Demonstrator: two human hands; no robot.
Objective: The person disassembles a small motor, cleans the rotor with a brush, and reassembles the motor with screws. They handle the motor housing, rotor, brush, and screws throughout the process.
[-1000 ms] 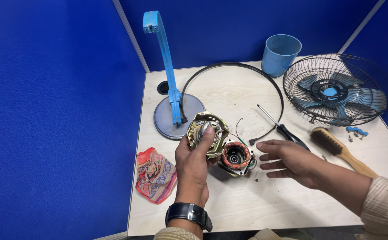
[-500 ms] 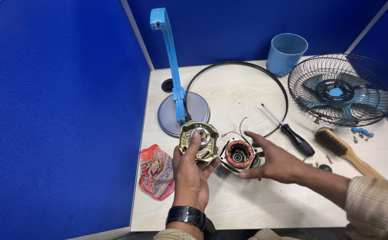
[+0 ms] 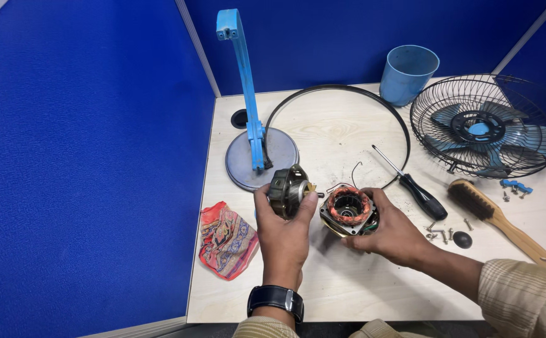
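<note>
Fan motor split in two, both halves held above the table (image 3: 323, 294), near centre. Left hand (image 3: 282, 235) clamped on the rotor housing (image 3: 287, 189), shaft pointing right; right hand (image 3: 393, 233) clamped on the stator w/ copper windings (image 3: 348, 209). Parts just beside each other, not touching. Step looks like inspecting/separating the halves; any next move needs a steady grip, shaft lined up w/ stator bore. Screwdriver (image 3: 411, 184) lies to the right.

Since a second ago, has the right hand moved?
Yes. The right hand went left, away from the brush, and now holds the stator.
</note>
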